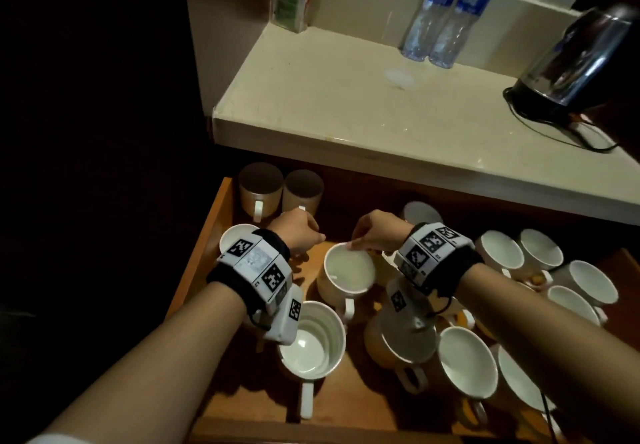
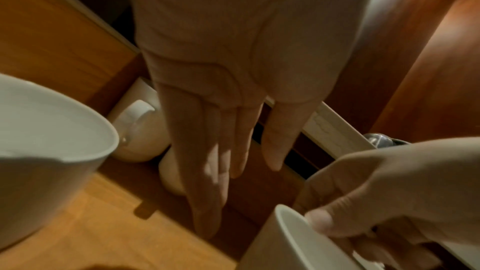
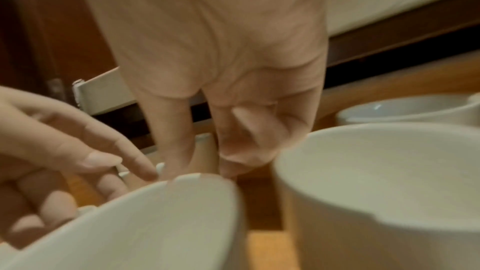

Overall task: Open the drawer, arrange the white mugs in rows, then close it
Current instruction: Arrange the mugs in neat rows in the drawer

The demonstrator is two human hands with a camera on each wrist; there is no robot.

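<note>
An open wooden drawer [image 1: 221, 208] holds white mugs [image 1: 313, 339], two upturned at its back-left corner; above, a cream counter [image 1: 329, 104] bears two water bottles [image 1: 446, 11] and a kettle [image 1: 571, 63].

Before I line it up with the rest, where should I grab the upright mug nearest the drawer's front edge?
Take the front mug by its handle, coming from the near side. It stands upright, mouth up, and the handle points straight back toward the drawer's front edge, with no neighbour crowding it.
</note>
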